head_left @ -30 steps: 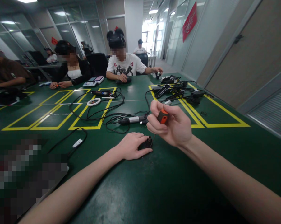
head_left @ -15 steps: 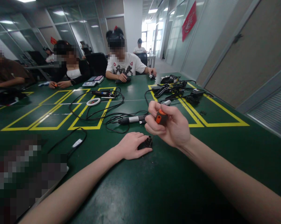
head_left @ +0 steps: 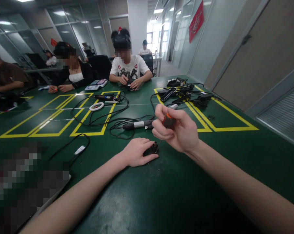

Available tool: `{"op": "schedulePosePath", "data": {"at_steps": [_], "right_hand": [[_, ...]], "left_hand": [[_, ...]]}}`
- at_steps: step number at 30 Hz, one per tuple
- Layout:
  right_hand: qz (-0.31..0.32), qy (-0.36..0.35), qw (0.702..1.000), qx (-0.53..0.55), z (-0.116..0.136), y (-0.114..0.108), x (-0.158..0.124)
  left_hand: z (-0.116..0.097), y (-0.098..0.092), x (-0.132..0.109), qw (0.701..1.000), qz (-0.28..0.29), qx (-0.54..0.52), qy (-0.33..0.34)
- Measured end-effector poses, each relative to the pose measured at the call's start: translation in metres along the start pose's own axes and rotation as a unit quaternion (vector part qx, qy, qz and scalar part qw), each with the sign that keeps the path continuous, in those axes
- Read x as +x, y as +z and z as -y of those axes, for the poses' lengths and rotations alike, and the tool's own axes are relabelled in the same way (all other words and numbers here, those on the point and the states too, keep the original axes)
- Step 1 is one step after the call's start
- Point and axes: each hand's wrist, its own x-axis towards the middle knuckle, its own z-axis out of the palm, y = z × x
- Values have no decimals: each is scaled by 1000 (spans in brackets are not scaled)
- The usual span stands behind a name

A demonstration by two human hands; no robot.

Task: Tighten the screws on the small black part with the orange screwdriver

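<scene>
My left hand (head_left: 136, 152) rests on the table, thumb and fingers around a small black part (head_left: 154, 148) with a short round post standing up from it. The hand covers much of that part. Above and to its right, my right hand (head_left: 184, 131) is closed around the orange and dark handle of a screwdriver (head_left: 168, 121). Its thin shaft slants down to the right side of the black part. Whether the tip sits in a screw is too small to tell.
Beyond my hands lie a black and silver pen-shaped tool (head_left: 137, 125), coiled black cables (head_left: 120, 122) and a white tape ring (head_left: 96, 106). A heap of black devices (head_left: 176, 94) sits at the back right. Across the green table, a co-worker (head_left: 129, 70) handles a black object.
The screwdriver handle has turned in my right hand, showing less orange. My left hand stays on the black part. The co-worker opposite has brought both hands together in front.
</scene>
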Motion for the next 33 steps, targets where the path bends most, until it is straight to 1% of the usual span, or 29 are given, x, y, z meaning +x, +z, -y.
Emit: {"op": "schedulePosePath", "data": {"at_steps": [6,9,13,18,23,26,29,33], "right_hand": [[-23,-1,999,-30,4,1,4],[-12,12,1000,-26,4,1,3],[7,8,1000,-21,2,1,0],[13,4,1000,-26,2,2,-2],[3,3,999,-37,2,3,0],[6,16,999,-42,0,4,1],[20,27,999,-20,-3,5,0],[26,6,1000,-9,-4,6,-3]], "left_hand": [[1,1,0,1000,-4,9,6],[2,1,0,1000,-3,12,6],[2,1,-1,1000,-5,6,6],[3,3,-1,1000,-13,-4,8],[4,4,-2,1000,-14,-6,8],[3,4,-1,1000,-16,-4,8],[2,3,-1,1000,-14,5,3],[1,2,-2,1000,-14,11,1]]}}
